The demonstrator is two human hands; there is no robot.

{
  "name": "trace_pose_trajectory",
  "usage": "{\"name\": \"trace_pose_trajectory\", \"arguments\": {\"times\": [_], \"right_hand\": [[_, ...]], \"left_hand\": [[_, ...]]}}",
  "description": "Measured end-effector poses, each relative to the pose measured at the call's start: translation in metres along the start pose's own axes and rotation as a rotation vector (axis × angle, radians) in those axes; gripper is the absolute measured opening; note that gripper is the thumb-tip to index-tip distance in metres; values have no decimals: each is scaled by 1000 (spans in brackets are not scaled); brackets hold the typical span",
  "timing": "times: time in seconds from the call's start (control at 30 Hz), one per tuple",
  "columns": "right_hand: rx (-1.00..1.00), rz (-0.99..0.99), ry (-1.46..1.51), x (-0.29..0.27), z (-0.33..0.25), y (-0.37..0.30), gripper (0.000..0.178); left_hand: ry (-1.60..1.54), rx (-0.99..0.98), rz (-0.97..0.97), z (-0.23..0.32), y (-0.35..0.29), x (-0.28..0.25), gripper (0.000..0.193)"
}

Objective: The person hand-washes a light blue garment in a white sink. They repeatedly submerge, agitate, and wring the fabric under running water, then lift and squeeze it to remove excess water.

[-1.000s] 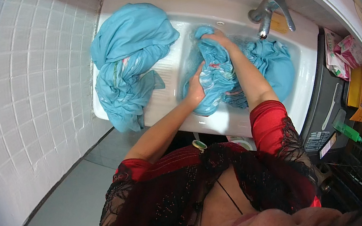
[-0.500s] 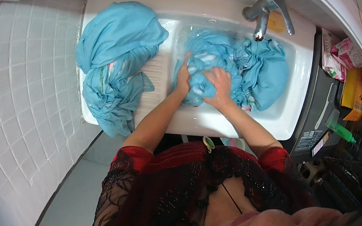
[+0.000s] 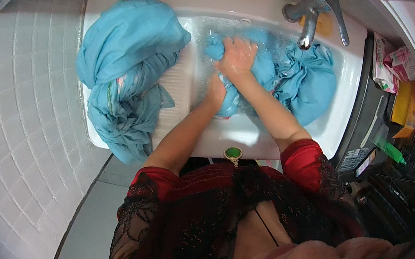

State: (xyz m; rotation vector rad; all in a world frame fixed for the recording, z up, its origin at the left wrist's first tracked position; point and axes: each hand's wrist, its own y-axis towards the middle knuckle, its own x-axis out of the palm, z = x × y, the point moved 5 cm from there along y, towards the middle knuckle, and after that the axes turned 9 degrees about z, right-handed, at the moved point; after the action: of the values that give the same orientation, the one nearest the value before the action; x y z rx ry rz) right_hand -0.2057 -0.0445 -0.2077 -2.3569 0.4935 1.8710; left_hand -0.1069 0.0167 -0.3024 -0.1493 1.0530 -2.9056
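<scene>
A soaked blue cloth lies bunched in soapy water inside the white sink basin. My left hand grips the near left edge of that cloth, its fingertips hidden in the folds. Just beyond it, my right hand presses down on the wet fabric, palm down with fingers stretched out. More of the cloth bulges to the right, partly above the water. On the ribbed washboard left of the basin, another heap of blue cloth hangs over the sink's edge.
A chrome faucet rises at the basin's far right corner. White tiled wall borders the left side. To the right are a dark appliance with a white brush on it, pink packages, a yellow box and a green bottle.
My right hand has moved away from me and left across the cloth, bringing both hands closer together. The cloth between them is pushed down and shifted; the left heap stays put.
</scene>
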Motion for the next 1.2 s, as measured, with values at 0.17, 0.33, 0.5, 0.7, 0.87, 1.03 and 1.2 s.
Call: {"name": "trace_pose_trajectory", "arguments": {"times": [0.17, 0.33, 0.5, 0.7, 0.87, 1.03, 1.2], "right_hand": [[-7, -25, -40, 11, -5, 23, 54], [197, -490, 299, 66, 35, 57, 51], [438, -431, 986, 42, 98, 40, 57], [31, -108, 892, -75, 71, -88, 65], [-247, -24, 453, -65, 23, -109, 77], [-182, -59, 335, -29, 23, -67, 64], [-73, -149, 179, -11, 17, -39, 59]], "left_hand": [[577, 430, -71, 44, -27, 0, 48], [528, 674, -237, 57, -70, -12, 63], [-113, 137, -279, 33, -42, -18, 80], [442, 706, -124, 35, -15, -21, 70], [361, 317, -225, 9, 3, -18, 68], [420, 483, -198, -2, 11, -15, 46], [323, 181, -35, -40, 21, -21, 38]]}}
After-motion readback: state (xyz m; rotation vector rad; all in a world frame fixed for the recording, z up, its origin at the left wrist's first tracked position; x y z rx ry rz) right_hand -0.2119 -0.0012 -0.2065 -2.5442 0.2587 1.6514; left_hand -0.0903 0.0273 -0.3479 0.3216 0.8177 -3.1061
